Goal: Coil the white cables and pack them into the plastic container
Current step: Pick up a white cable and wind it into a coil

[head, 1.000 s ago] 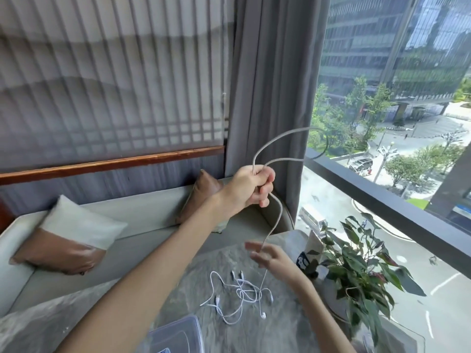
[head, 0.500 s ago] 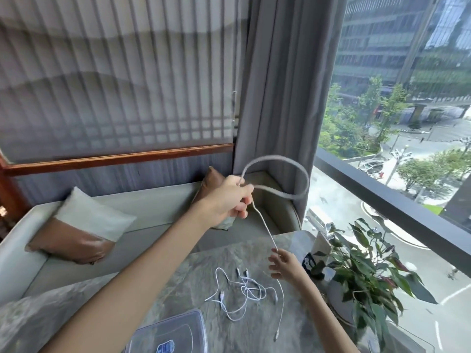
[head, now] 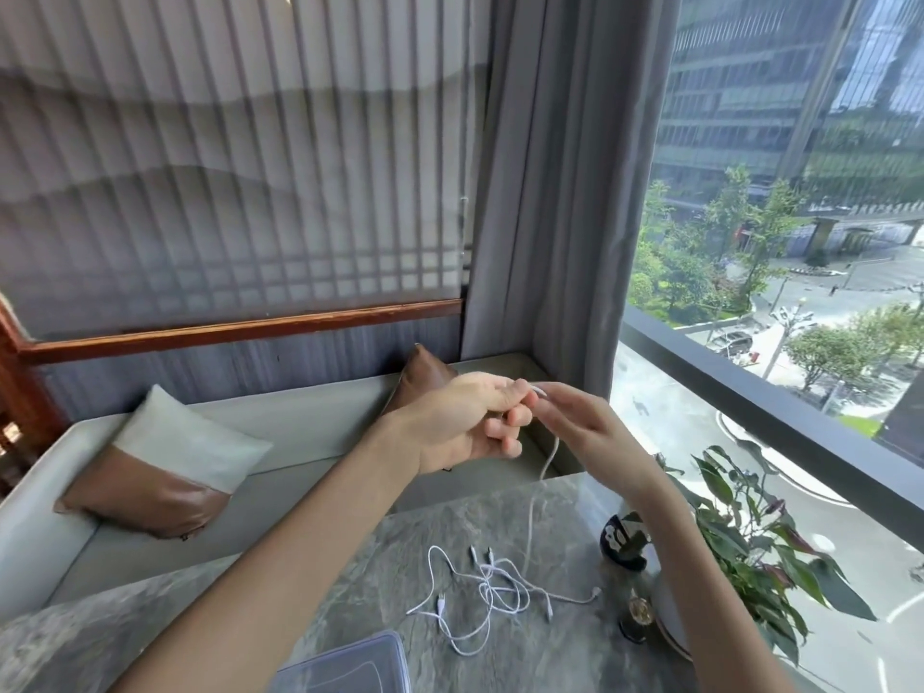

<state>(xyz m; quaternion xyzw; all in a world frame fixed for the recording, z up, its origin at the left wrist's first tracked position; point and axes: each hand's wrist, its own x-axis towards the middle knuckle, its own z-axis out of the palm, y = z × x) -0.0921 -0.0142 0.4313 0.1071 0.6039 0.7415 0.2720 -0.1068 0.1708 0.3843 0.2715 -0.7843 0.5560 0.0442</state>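
Above the far edge of the stone table (head: pixel 450 522), my left hand (head: pixel 465 422) has its fingers curled round one white cable (head: pixel 547 460). My right hand (head: pixel 585 427) meets it from the right and pinches the same cable at its top end. From the hands the cable hangs down to a loose tangle of white cables (head: pixel 492 590) lying on the table. A corner of the clear plastic container (head: pixel 350 665) shows at the bottom edge, near the tangle. How much cable is gathered inside my left hand is hidden.
A potted plant (head: pixel 750 552) and a small dark ornament (head: pixel 625 542) stand on the table's right side, close to the window. Behind the table runs a pale sofa (head: pixel 310 427) with two brown-and-white cushions (head: pixel 165 472). A grey curtain (head: pixel 550 192) hangs behind the hands.
My left hand has come down and the big cable loop above it is no longer seen. My right hand has risen from near the table to meet the left hand.
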